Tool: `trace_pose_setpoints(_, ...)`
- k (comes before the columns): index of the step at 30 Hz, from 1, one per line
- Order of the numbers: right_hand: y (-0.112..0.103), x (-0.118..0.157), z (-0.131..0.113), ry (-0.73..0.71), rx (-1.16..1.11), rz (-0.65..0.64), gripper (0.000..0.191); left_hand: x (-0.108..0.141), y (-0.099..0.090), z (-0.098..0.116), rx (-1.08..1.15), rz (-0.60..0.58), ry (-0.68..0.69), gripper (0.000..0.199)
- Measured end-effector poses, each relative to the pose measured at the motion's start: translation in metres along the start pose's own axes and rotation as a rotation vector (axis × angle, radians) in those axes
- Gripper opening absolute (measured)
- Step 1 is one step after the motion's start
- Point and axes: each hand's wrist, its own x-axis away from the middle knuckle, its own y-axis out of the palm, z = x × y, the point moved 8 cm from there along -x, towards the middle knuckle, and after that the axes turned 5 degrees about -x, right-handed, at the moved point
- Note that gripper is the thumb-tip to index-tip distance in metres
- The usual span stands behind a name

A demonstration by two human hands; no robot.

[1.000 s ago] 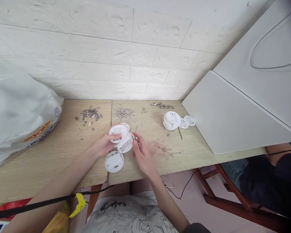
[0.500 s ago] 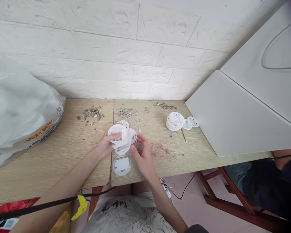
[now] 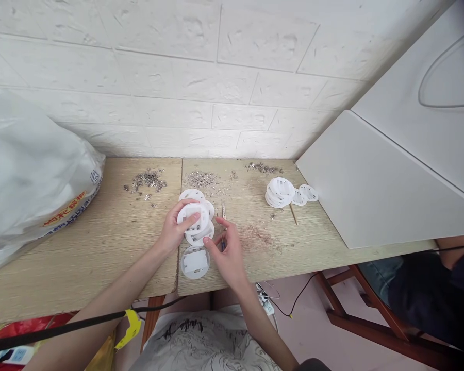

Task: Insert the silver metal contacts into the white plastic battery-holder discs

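Note:
My left hand (image 3: pixel 175 226) grips a white round plastic piece (image 3: pixel 192 217) by its left side, thumb on top. Other white discs (image 3: pixel 201 235) lie under and around it in an overlapping pile. Just right of the pile, my right hand (image 3: pixel 229 248) has its thumb and fingers apart, its thumb close to the discs' edge. A thin tool (image 3: pixel 223 208) lies by its fingers, partly hidden by them. Nearer the table's front edge rests one more white disc (image 3: pixel 195 262) with a rectangular recess.
Small metal parts (image 3: pixel 149 179) form several piles along the back. More white discs (image 3: pixel 280 192) and a thin stick (image 3: pixel 294 214) are at the right, near a white panel (image 3: pixel 386 190). A plastic bag (image 3: pixel 34 180) stands left. A person (image 3: pixel 417 299) sits at the right.
My left hand has shifted slightly right with the white piece. The discs beneath are arranged differently, and one now shows behind the hand. My right hand has moved a little away from the pile.

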Motion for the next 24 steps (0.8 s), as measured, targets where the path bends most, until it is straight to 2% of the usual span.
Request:
trace_pose_setpoints(5,-0.001,-0.001,0.002,0.002,-0.021,0.030,0.030,0.001,0.001,0.001,0.003,-0.037,0.017,0.032)
trace_pose_setpoints(9,-0.001,-0.002,0.006,0.015,-0.035,0.047,0.027,0.001,0.000,0.003,-0.008,-0.039,0.034,0.028)
trace_pose_setpoints(18,-0.002,0.000,0.006,-0.047,-0.012,0.045,0.024,0.007,0.007,0.026,-0.475,-0.099,0.304,0.025)
trace_pose_setpoints(24,-0.005,0.001,0.009,-0.057,-0.036,0.066,0.025,0.005,0.000,0.025,-0.647,-0.032,0.359,0.031)
